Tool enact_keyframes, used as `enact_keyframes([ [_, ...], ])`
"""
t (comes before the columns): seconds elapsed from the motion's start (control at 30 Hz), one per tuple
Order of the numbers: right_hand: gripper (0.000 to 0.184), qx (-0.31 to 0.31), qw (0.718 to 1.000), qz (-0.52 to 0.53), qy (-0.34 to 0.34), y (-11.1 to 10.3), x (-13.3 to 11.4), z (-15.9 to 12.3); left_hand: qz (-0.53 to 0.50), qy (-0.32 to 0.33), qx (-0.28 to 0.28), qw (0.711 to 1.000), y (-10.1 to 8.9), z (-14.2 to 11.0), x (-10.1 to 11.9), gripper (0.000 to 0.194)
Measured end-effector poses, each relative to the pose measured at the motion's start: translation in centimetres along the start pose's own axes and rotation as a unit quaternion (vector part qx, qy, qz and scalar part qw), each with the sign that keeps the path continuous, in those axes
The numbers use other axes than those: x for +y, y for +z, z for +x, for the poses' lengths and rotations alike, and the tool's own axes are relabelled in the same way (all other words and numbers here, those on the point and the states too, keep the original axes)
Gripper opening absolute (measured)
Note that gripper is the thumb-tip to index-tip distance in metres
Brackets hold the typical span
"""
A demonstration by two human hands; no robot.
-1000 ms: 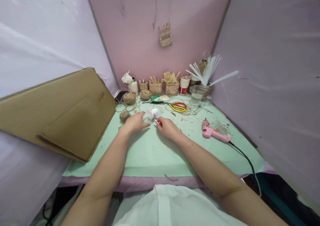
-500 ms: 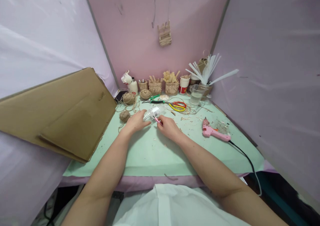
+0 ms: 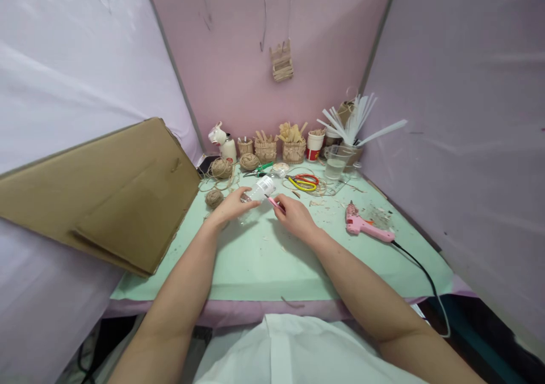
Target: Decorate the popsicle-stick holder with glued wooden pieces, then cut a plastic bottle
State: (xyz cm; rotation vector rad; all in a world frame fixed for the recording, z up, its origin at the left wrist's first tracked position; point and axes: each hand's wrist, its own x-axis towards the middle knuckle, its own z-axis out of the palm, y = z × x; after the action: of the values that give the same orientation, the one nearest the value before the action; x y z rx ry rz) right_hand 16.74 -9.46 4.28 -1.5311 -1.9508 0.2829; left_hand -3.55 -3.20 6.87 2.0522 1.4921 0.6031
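A clear plastic bottle (image 3: 260, 189) with a whitish label lies tilted above the table, its neck end pointing away to the right. My left hand (image 3: 233, 207) is closed around its near part, thumb on the right side. In my right hand (image 3: 293, 214) I pinch a slim pink craft knife (image 3: 275, 202), its dark tip at the bottle's side; I cannot tell whether it cuts in. Left of my left hand sits a small ball of twine (image 3: 213, 198). Just beyond the bottle lie green-handled pliers (image 3: 259, 170) and scissors with red and yellow handles (image 3: 304, 181).
A pink glue gun (image 3: 368, 228) with a black cord rests at the right. A large cardboard sheet (image 3: 128, 197) leans at the left. Along the back stand woven baskets (image 3: 293, 151), a paper cup (image 3: 315, 146) and a clear cup of liquid (image 3: 335, 165).
The bottle has turned, its label end swinging up and slightly left. My right hand and the pink craft knife have shifted a little to the right. The view has tilted slightly.
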Motion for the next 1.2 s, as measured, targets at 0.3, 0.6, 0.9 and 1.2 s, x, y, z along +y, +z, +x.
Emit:
enact_keyframes([
  [0.3, 0.016, 0.020, 0.999, -0.032, -0.005, -0.14, 0.41, 0.14, -0.068, 0.002, -0.028, 0.997, -0.07, -0.25, 0.60, 0.073],
  [0.6, 0.018, 0.015, 1.000, -0.022, -0.010, -0.39, 0.45, 0.08, -0.070, 0.007, -0.053, 0.996, -0.25, -0.36, 0.65, 0.078],
  [0.9, 0.019, -0.014, 0.998, -0.058, -0.035, -0.25, 0.65, 0.05, 0.002, 0.013, -0.009, 1.000, 0.11, -0.07, 0.10, 0.080],
  [1.2, 0.022, -0.053, 0.991, -0.108, -0.053, -0.65, -0.05, -0.25, 0.046, 0.068, -0.008, 0.997, -0.33, -0.05, -0.14, 0.068],
])
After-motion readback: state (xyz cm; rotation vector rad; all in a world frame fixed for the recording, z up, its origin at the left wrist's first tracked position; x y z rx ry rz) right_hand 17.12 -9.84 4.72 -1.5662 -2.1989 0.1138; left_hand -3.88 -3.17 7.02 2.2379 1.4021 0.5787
